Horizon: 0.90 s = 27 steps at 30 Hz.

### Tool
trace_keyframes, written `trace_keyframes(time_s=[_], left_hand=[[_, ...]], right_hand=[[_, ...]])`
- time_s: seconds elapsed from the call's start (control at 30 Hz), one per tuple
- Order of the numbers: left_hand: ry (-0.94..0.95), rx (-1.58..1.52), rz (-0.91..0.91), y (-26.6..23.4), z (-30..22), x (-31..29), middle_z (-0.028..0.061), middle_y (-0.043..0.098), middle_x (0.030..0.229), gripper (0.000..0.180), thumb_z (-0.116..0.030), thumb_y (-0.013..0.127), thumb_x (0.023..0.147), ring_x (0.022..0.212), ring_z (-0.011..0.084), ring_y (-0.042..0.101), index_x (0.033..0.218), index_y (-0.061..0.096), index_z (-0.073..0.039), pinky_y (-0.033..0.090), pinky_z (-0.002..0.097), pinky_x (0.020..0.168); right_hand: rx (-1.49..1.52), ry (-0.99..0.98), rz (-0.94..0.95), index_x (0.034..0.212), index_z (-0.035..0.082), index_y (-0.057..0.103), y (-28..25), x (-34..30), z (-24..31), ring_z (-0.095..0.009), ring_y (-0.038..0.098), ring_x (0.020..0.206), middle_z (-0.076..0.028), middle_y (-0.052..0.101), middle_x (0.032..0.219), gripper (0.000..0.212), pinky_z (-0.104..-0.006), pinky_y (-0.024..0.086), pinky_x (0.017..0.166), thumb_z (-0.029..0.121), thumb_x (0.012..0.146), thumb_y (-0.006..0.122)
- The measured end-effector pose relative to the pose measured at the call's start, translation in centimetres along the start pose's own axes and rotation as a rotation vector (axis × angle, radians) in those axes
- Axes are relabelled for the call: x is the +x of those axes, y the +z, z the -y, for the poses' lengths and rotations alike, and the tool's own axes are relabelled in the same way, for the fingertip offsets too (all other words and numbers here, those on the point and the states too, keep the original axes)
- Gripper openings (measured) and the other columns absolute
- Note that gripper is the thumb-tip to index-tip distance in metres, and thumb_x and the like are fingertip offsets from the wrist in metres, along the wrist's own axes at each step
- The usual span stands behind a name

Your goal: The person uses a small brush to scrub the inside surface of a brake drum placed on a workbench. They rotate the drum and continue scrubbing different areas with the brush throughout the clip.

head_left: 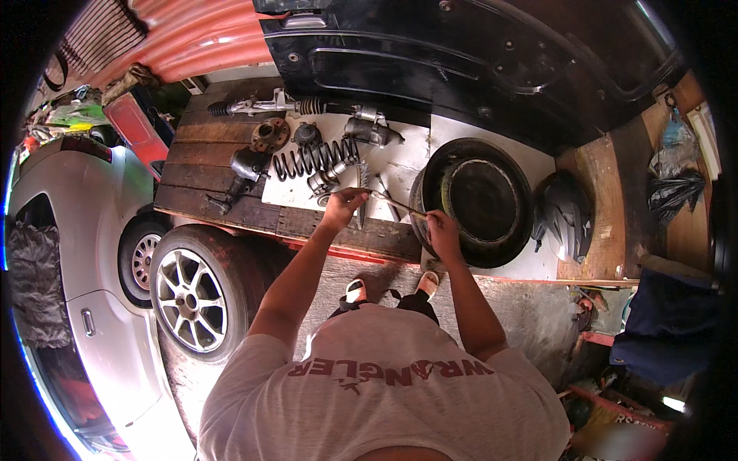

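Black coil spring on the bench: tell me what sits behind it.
Behind the black coil spring sit a dark rounded part, a grey metal housing and, farther back, a long silver part with ribbed black sections. Whatever the spring itself covers cannot be seen.

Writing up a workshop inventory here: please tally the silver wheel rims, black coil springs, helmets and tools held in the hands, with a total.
Silver wheel rims: 2
Black coil spring: 1
Helmet: 1
Held tool: 1
Total: 5

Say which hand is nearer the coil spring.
Left. The left hand is just below the coil spring in frame; the right hand is farther off, to its lower right.
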<state>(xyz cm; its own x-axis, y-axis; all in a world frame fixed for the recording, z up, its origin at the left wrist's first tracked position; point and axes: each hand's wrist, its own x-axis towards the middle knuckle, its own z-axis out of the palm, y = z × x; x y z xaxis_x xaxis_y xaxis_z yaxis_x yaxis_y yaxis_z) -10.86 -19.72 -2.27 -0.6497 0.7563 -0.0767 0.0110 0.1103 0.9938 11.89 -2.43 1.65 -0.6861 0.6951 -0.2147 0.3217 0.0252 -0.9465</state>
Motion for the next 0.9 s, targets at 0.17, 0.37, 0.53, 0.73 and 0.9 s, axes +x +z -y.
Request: trace_keyframes(time_s=[0.17, 0.37, 0.53, 0.73, 0.9], left_hand=[[-0.007, -0.049, 0.039, 1.5, -2.9, 0.2, 0.0034, 0.068, 0.088, 0.033, -0.026, 0.069, 0.088, 0.078, 0.0094, 0.058, 0.107, 0.068, 0.001, 0.047, 0.026, 0.072], [-0.051, -0.031, 0.076, 4.0, -5.6, 1.2, 0.0038, 0.066, 0.075, 0.026, -0.022, 0.073, 0.083, 0.069, 0.0105, 0.057, 0.094, 0.07, 0.002, 0.047, 0.0265, 0.065], [0.002, -0.086, 0.144, 6.8, -5.3, 2.5, 0.0059, 0.067, 0.079, 0.019, -0.015, 0.068, 0.082, 0.071, 0.012, 0.059, 0.092, 0.07, 0.002, 0.048, 0.0269, 0.067], [0.019, -0.043, 0.206, 13.0, -7.5, 3.5, 0.007, 0.068, 0.083, 0.028, -0.023, 0.07, 0.084, 0.074, 0.0145, 0.061, 0.095, 0.069, 0.002, 0.05, 0.0287, 0.069], [-0.053, -0.073, 0.137, 16.8, -7.7, 4.2, 0.0051, 0.067, 0.08, 0.025, -0.023, 0.071, 0.084, 0.071, 0.0121, 0.061, 0.092, 0.068, 0.001, 0.05, 0.0268, 0.066]], right_hand=[[-0.058, -0.082, -0.029, 0.096, 0.001, 0.065, -2.7, 1.4, 0.0, -0.01, 0.049, 0.049, -0.001, 0.051, 0.057, 0.019, -0.0294, 0.037, 0.047, 0.017, 0.094, 0.055], [-0.071, -0.122, -0.038, 0.096, 0.001, 0.064, -5.9, 2.0, 0.3, -0.01, 0.048, 0.048, -0.002, 0.051, 0.06, 0.017, -0.0288, 0.037, 0.046, 0.015, 0.094, 0.054], [0.508, -0.024, -0.032, 0.096, 0.007, 0.063, -8.2, 2.7, 1.1, -0.014, 0.051, 0.054, -0.001, 0.055, 0.072, 0.01, -0.028, 0.04, 0.048, 0.013, 0.092, 0.056], [1.077, 0.157, 0.043, 0.098, 0.013, 0.063, -11.0, 3.8, 0.2, -0.019, 0.059, 0.064, -0.002, 0.061, 0.08, 0.01, -0.0308, 0.047, 0.058, 0.019, 0.091, 0.065], [0.89, 0.097, 0.128, 0.099, 0.013, 0.063, -14.7, 4.6, 1.0, -0.018, 0.064, 0.071, -0.002, 0.063, 0.081, 0.01, -0.0318, 0.051, 0.063, 0.02, 0.091, 0.064]])
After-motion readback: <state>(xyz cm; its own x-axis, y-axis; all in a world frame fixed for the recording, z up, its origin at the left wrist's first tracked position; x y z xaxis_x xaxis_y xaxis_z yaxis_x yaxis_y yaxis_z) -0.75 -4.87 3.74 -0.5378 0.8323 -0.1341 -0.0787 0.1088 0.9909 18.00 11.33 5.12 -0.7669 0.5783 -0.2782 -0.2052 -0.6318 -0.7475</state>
